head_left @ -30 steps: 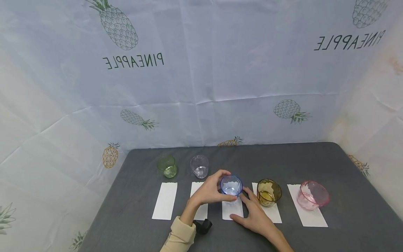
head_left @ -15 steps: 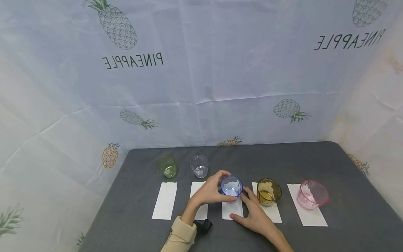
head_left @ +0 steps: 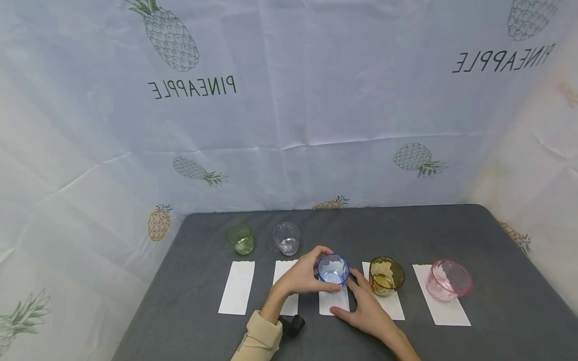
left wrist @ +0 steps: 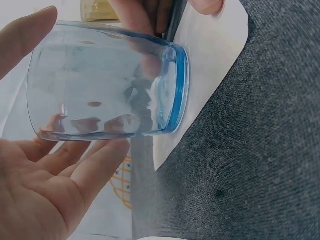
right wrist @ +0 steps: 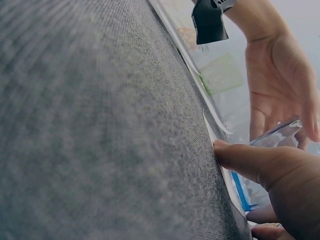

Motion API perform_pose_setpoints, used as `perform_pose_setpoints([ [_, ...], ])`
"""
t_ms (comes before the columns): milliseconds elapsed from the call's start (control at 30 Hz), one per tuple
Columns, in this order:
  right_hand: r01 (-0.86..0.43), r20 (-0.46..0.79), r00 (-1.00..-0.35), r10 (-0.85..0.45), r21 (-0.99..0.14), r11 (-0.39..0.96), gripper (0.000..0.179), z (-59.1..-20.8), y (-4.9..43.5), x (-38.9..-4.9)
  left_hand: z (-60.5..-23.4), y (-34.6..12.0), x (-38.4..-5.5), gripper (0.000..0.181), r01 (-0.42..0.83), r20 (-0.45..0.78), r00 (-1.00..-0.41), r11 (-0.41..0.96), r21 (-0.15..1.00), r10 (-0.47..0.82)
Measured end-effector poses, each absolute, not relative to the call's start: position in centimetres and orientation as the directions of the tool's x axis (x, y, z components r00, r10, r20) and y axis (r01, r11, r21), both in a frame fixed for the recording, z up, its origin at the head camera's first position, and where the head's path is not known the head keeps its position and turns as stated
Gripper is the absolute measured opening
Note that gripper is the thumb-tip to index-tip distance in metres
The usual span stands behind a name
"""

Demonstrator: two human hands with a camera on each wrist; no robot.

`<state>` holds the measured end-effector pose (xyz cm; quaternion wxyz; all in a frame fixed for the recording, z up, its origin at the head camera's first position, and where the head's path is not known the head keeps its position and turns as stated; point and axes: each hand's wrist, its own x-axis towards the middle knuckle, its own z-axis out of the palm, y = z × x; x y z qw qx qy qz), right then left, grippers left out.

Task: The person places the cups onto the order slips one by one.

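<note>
Blue glass [head_left: 333, 271]: upright, rim up, base over the far part of the middle paper strip [head_left: 333, 303]; whether the base touches paper or sits slightly above it cannot be told. The left hand [head_left: 300, 276] holds it, curled only as far as the glass's width allows, fingers around the far left side and thumb along the near side; such a hold probably steadies the wall from opposite sides and leaves the base free to sit flat. The right hand [head_left: 368, 308] is spread wide with nothing gripped: its thumb lies at the strip's near part and its fingers reach beside the glass, presumably to keep the paper from sliding; finger contact with the glass is unclear. To the right, an amber glass [head_left: 383, 286] and a pink glass [head_left: 444, 291] each stand over a strip. Farther back on the left, a green glass [head_left: 241, 238] and a clear glass [head_left: 287, 238] stand on the grey table [head_left: 180, 321], beyond the ends of two strips.
</note>
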<state>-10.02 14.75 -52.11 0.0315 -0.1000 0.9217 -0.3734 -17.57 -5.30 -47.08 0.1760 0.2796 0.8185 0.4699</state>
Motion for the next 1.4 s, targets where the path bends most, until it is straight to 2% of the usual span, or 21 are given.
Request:
perform_pose_setpoints([
  [233,-0.14,0.01,-0.983,-0.184,-0.693,0.708,0.096,-52.1,14.7,-9.8,-47.3,-5.2,-17.7,0.075,0.309,-0.023,-0.777,0.412,0.857,0.63],
  [433,-0.154,0.055,-0.985,-0.163,-0.701,0.696,0.1,-52.4,14.6,-9.7,-47.3,-5.2,-17.7,0.074,0.317,-0.02,-0.778,0.42,0.85,0.628],
  [733,-0.241,0.233,-0.968,-0.092,-0.767,0.595,0.099,-52.8,14.2,-9.9,-47.1,-5.4,-17.6,0.074,0.31,-0.034,-0.777,0.429,0.848,0.628],
  [933,-0.35,0.383,-0.921,-0.069,-0.74,0.574,0.101,-52.2,13.8,-10.1,-47.2,-5.4,-17.7,0.078,0.337,-0.022,-0.764,0.428,0.838,0.644],
  [1167,-0.389,0.419,-0.905,-0.077,-0.741,0.547,0.105,-50.7,13.8,-9.9,-46.7,-5.6,-17.5,0.093,0.405,0.008,-0.748,0.447,0.798,0.664],
  [1400,-0.48,0.516,-0.852,-0.087,-0.705,0.521,0.102,-48.6,13.6,-9.3,-44.4,-6.5,-16.9,0.094,0.453,0.069,-0.76,0.451,0.769,0.646],
])
